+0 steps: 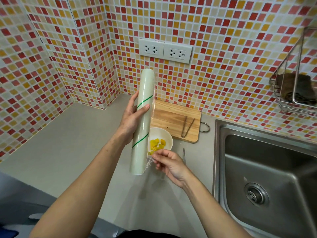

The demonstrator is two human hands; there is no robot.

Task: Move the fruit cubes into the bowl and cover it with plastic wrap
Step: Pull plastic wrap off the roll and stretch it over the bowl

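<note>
A white bowl (166, 136) stands on the grey counter and holds several yellow fruit cubes (158, 144). My left hand (131, 117) grips a long pale roll of plastic wrap (143, 121) with green stripes, held nearly upright above the counter and covering the bowl's left side. My right hand (167, 163) pinches the loose clear edge of the film (149, 162) near the roll's lower end, just in front of the bowl. A narrow strip of film hangs free along the roll's right side.
A wooden cutting board (173, 115) with metal tongs (187, 126) lies behind the bowl. A knife tip (183, 154) shows right of my right hand. A steel sink (267, 170) fills the right side. Wall sockets (165, 51) and a wire rack (295, 90) are on the tiled wall.
</note>
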